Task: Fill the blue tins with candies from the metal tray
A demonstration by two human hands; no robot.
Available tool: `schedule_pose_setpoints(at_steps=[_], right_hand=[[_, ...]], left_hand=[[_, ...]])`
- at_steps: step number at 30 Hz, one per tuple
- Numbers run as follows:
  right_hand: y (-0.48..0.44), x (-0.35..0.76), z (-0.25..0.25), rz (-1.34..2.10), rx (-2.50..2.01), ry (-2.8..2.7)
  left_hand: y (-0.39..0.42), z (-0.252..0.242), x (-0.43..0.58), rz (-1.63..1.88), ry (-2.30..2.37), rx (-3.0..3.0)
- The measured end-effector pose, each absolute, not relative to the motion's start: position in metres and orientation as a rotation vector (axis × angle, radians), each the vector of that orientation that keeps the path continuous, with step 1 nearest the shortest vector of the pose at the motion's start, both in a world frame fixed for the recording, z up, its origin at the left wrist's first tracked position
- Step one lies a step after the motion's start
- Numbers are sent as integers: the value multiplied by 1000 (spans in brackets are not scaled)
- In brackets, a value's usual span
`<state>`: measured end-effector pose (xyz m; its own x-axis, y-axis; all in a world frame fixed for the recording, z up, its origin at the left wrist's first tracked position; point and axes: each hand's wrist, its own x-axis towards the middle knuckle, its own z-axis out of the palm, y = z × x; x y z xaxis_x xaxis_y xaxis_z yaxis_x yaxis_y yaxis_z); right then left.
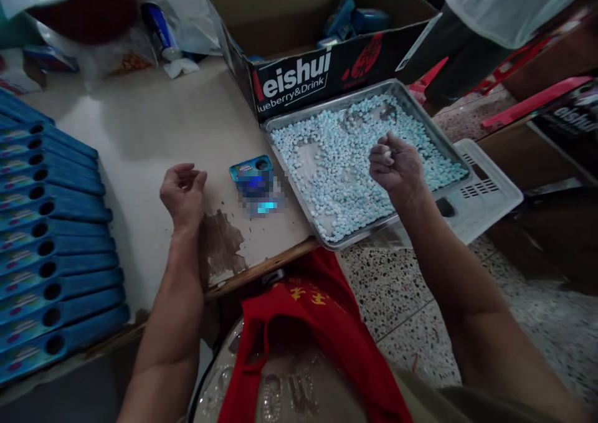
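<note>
My right hand (397,164) is held over a metal tray (322,239) of small pale blue and white candies (346,180). Its fingers are curled inward around a few candies, and a white one shows between them. To the left, my left hand (183,195) hovers above the table, loosely bent, with a gap by the thumb and nothing visible in it. Between that hand and the tray lies a blue pack (251,166) with a round hole near one corner; its lower part is blurred out.
Several blue packs (56,236) with round holes stand in a row at the left. A cardboard box (299,80) behind the tray holds a few blue pieces. A white plastic stool (495,192) sits under the tray's right side. A blue tube (159,30) lies at the back.
</note>
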<state>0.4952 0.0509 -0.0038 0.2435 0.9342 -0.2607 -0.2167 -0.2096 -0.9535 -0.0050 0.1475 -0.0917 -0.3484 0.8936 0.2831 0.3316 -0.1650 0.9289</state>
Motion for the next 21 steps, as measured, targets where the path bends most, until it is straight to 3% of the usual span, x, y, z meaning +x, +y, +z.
schedule_pose_setpoints(at_steps=[9, 21], right_hand=[[59, 468, -26, 1418, -1472, -1016], [50, 430, -20, 1510, -1483, -882]], left_hand=[[134, -90, -6, 1510, 1599, 1474], [125, -74, 4, 1456, 1572, 1530]])
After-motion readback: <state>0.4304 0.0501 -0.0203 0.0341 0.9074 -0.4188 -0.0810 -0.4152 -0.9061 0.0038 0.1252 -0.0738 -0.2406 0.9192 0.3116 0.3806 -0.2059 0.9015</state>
